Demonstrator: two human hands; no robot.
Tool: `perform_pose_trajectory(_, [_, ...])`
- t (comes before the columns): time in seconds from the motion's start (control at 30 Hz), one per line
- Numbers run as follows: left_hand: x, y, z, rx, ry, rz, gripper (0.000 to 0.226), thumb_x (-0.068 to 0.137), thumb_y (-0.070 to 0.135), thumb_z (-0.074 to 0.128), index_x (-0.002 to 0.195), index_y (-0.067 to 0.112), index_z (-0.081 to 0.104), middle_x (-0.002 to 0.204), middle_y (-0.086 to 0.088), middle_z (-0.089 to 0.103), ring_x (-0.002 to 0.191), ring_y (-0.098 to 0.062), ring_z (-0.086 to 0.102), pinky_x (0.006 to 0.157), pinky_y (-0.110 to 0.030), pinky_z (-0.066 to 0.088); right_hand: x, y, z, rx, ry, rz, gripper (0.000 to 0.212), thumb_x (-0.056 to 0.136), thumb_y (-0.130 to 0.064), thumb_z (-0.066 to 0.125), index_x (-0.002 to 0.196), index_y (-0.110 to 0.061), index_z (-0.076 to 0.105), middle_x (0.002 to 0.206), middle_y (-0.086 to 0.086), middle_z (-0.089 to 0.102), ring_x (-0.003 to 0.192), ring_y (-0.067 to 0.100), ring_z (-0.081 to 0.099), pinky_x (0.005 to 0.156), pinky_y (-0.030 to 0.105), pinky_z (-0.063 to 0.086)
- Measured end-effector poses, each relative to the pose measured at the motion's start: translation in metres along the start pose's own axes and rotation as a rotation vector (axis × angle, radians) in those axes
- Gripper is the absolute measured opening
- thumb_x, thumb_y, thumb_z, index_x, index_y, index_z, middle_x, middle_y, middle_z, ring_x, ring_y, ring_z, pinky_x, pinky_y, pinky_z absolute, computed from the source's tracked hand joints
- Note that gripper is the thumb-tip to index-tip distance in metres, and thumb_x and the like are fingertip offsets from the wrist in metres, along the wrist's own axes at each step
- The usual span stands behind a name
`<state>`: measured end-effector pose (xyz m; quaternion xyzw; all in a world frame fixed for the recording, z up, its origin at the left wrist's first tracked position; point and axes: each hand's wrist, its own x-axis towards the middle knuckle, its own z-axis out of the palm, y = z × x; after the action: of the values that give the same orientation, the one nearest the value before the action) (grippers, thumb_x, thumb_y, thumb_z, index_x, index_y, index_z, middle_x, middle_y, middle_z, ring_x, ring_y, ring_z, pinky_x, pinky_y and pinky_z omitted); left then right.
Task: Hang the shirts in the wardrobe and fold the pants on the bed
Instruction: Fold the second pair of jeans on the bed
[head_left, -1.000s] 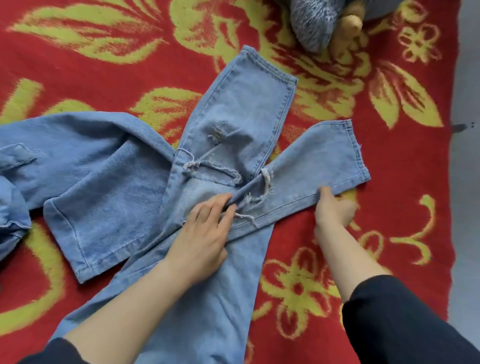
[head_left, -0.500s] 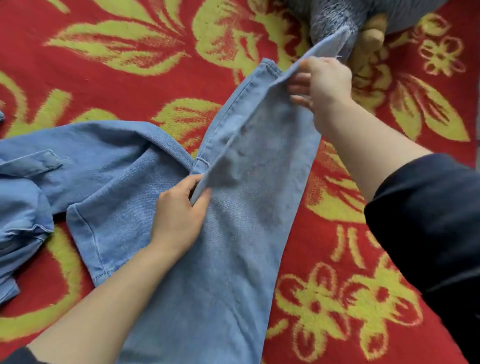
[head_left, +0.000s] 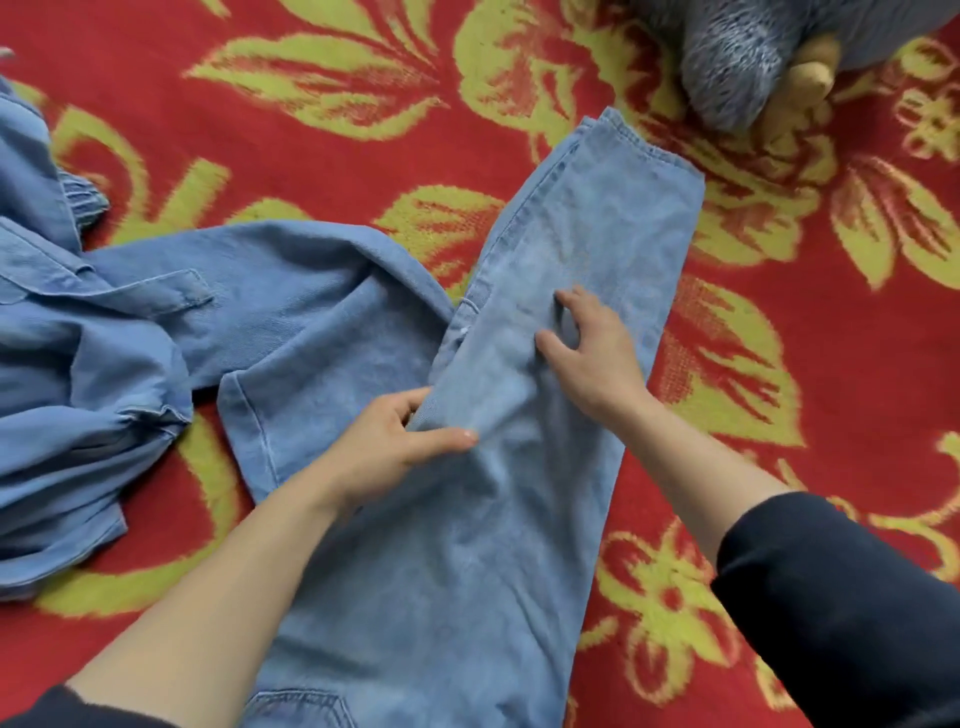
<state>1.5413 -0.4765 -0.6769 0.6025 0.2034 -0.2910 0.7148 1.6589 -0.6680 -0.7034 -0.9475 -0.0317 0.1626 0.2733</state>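
Light blue jeans (head_left: 519, 519) lie lengthwise on the red and yellow bedspread (head_left: 779, 364), one leg laid flat over the other, hems pointing away from me. My left hand (head_left: 395, 447) pinches the left edge of the jeans near the knee, thumb on top. My right hand (head_left: 592, 353) presses on the upper leg with fingers spread and slightly bent. A blue denim shirt (head_left: 130, 353) lies crumpled to the left, one of its sleeves reaching under the jeans.
A grey and tan plush toy (head_left: 748, 67) sits at the top right, just beyond the jeans' hems. The patterned bedspread fills the whole view around the clothes.
My right hand carried the right jeans leg over onto the left leg, let it go and came down to press on it. My left hand slid lower along the edge and now pinches it.
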Motion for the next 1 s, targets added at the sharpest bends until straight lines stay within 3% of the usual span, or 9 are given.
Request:
perform_pose_trajectory(0.07, [-0.005, 0.002, -0.003, 0.015, 0.007, 0.064, 0.018, 0.079, 0.007, 0.073, 0.094, 0.016, 0.073, 0.082, 0.002, 0.074, 0.071, -0.006, 0.068, 0.059, -0.017, 0.052, -0.014, 0.000, 0.003, -0.014, 0.005, 0.023, 0.054, 0.090, -0.026, 0.058, 0.141, -0.014, 0.045, 0.152, 0.008, 0.036, 0.143, 0.020, 0.027, 0.117, 0.034, 0.018])
perform_pose_trajectory(0.23, [-0.019, -0.015, -0.029, 0.373, 0.427, 0.165, 0.013, 0.075, 0.027, 0.079, 0.076, 0.017, 0.069, 0.074, -0.006, 0.071, 0.060, -0.014, 0.057, 0.063, -0.032, 0.050, -0.061, -0.007, 0.008, -0.030, 0.004, 0.060, 0.051, 0.091, -0.029, 0.058, 0.139, -0.017, 0.048, 0.152, 0.010, 0.036, 0.142, 0.021, 0.028, 0.116, 0.040, 0.022])
perform_pose_trajectory(0.37, [-0.047, -0.045, -0.044, 0.399, 0.077, -0.009, 0.028, 0.078, 0.036, 0.074, 0.093, 0.012, 0.071, 0.097, -0.015, 0.072, 0.078, -0.016, 0.060, 0.088, -0.048, 0.050, -0.122, -0.018, 0.032, 0.033, -0.066, 0.101, 0.052, 0.092, -0.031, 0.059, 0.141, -0.021, 0.047, 0.154, 0.007, 0.033, 0.144, 0.017, 0.024, 0.116, 0.035, 0.020])
perform_pose_trajectory(0.47, [-0.061, -0.060, -0.051, 0.219, 0.309, 0.104, 0.011, 0.088, 0.034, 0.066, 0.080, 0.030, 0.072, 0.080, 0.013, 0.073, 0.077, -0.002, 0.066, 0.075, -0.021, 0.054, -0.171, -0.019, 0.056, 0.017, -0.022, 0.186, 0.055, 0.091, -0.034, 0.058, 0.143, -0.024, 0.043, 0.156, 0.003, 0.029, 0.144, 0.016, 0.023, 0.113, 0.037, 0.021])
perform_pose_trajectory(0.53, [-0.074, -0.069, -0.058, 0.156, 0.239, 0.085, 0.006, 0.089, 0.029, 0.065, 0.086, 0.026, 0.069, 0.084, 0.012, 0.074, 0.078, -0.002, 0.067, 0.068, -0.015, 0.053, -0.205, -0.019, 0.071, 0.011, 0.048, 0.276, 0.057, 0.091, -0.037, 0.058, 0.144, -0.025, 0.040, 0.156, 0.002, 0.026, 0.144, 0.017, 0.022, 0.113, 0.039, 0.020])
perform_pose_trajectory(0.67, [-0.106, -0.089, -0.078, 0.448, -0.035, 0.026, 0.021, 0.085, 0.016, 0.070, 0.106, 0.015, 0.066, 0.103, -0.003, 0.073, 0.090, -0.009, 0.066, 0.082, -0.026, 0.052, -0.264, -0.024, 0.099, 0.109, 0.146, 0.484, 0.062, 0.087, -0.037, 0.065, 0.143, -0.025, 0.041, 0.151, 0.003, 0.028, 0.139, 0.020, 0.023, 0.112, 0.041, 0.021])
perform_pose_trajectory(0.8, [-0.134, -0.102, -0.098, 0.582, 0.089, 0.022, 0.024, 0.079, 0.024, 0.077, 0.088, 0.014, 0.057, 0.072, -0.001, 0.063, 0.057, -0.002, 0.052, 0.053, -0.015, 0.041, -0.307, -0.037, 0.121, 0.266, 0.378, 0.629, 0.082, 0.076, -0.027, 0.077, 0.145, -0.014, 0.033, 0.139, 0.012, 0.035, 0.129, 0.028, 0.036, 0.109, 0.041, 0.028])
perform_pose_trajectory(0.87, [-0.153, -0.117, -0.108, 0.764, 0.115, -0.080, 0.032, 0.076, 0.037, 0.078, 0.091, 0.021, 0.055, 0.077, 0.004, 0.061, 0.064, -0.005, 0.054, 0.061, -0.022, 0.043, -0.325, -0.043, 0.131, 0.316, 0.455, 0.725, 0.085, 0.073, -0.025, 0.079, 0.143, -0.012, 0.032, 0.136, 0.014, 0.035, 0.126, 0.029, 0.036, 0.103, 0.041, 0.031])
perform_pose_trajectory(1.0, [-0.195, -0.154, -0.123, 0.892, 0.031, -0.161, 0.024, 0.081, 0.051, 0.067, 0.089, 0.030, 0.058, 0.085, 0.011, 0.064, 0.079, -0.010, 0.058, 0.066, -0.029, 0.043, -0.362, -0.051, 0.155, 0.658, 0.398, 0.883, 0.050, 0.078, -0.018, 0.076, 0.117, -0.002, 0.049, 0.106, 0.009, 0.058, 0.101, 0.027, 0.057, 0.083, 0.034, 0.044])
